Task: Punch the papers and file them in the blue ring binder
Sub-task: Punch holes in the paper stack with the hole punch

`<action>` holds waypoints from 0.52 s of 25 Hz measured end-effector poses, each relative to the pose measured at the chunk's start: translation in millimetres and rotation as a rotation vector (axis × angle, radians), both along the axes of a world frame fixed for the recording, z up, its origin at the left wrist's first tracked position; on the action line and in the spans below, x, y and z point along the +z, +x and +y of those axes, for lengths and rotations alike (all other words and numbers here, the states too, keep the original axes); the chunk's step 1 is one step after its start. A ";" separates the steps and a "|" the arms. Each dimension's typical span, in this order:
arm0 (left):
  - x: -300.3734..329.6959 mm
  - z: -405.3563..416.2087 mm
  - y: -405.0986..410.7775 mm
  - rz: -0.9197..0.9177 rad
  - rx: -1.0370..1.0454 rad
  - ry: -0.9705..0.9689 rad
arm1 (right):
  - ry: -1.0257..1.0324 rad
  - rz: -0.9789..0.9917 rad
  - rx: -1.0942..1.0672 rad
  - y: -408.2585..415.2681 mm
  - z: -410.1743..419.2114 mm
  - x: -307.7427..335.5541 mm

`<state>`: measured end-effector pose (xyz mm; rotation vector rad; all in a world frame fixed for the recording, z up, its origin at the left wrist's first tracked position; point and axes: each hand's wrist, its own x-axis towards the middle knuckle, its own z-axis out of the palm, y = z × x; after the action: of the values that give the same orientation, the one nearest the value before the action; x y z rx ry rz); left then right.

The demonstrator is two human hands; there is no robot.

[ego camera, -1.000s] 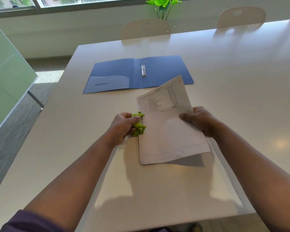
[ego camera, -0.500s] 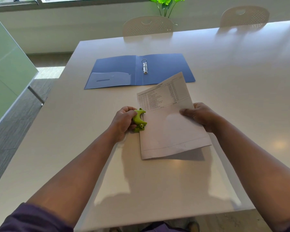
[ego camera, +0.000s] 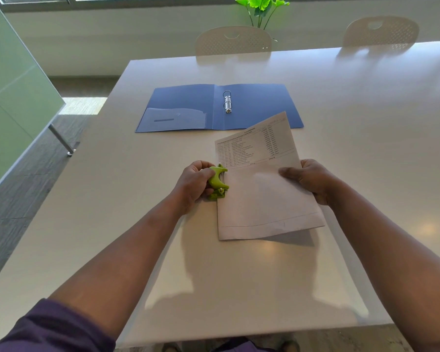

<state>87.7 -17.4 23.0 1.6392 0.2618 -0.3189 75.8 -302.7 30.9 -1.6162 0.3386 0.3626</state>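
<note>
Since a second ago, little has moved: both hands sit in nearly the same places, and the green punch's lever now stands raised from its base rather than pressed flat.

Seen from above a white table (ego camera: 112, 224), the left hand (ego camera: 193, 184) wraps around the small green hole punch (ego camera: 217, 182), fingers curled over the back of its lever. The punch stands on the tabletop with the left edge of the papers (ego camera: 262, 189) slid into its slot. The right hand (ego camera: 308, 179) grips the papers' right edge, thumb on top and fingers tucked beneath, lifting that side slightly so a shadow shows under the near corner. The top sheet carries printed rows of small text on its far half; the words are too small to read.

Beyond the papers, just past their far corner, the blue ring binder (ego camera: 259, 107) lies open and flat, its metal rings (ego camera: 227, 102) upright at the spine and a clear pocket on the left cover. Two pale chairs (ego camera: 233, 40) and a green plant (ego camera: 261, 6) stand at the far side.
</note>
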 end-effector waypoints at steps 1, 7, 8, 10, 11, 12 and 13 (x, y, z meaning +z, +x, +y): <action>0.0 0.0 -0.2 -0.001 -0.002 -0.001 | 0.000 -0.003 0.001 -0.3 -0.2 0.8; 0.4 -0.9 -1.0 -0.006 0.007 0.013 | -0.019 0.006 0.004 -0.8 0.4 2.5; 0.2 -1.0 -1.3 -0.007 0.008 0.013 | -0.020 0.007 0.004 -0.8 1.1 2.2; -0.1 -0.8 -1.5 -0.007 0.010 0.011 | -0.024 0.009 0.004 -1.2 2.2 2.1; 0.3 -0.1 -1.2 -0.005 0.012 0.006 | -0.027 0.009 0.003 -1.4 2.3 2.3; 0.8 0.7 -0.7 -0.001 0.013 -0.003 | -0.028 0.010 0.002 -1.6 2.3 2.6; 1.6 1.5 -0.1 0.005 0.013 -0.012 | -0.029 0.011 -0.001 -1.6 2.2 2.5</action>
<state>87.6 -15.9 24.5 1.6247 0.2741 -0.3146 74.1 -300.5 33.3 -1.6430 0.3546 0.3669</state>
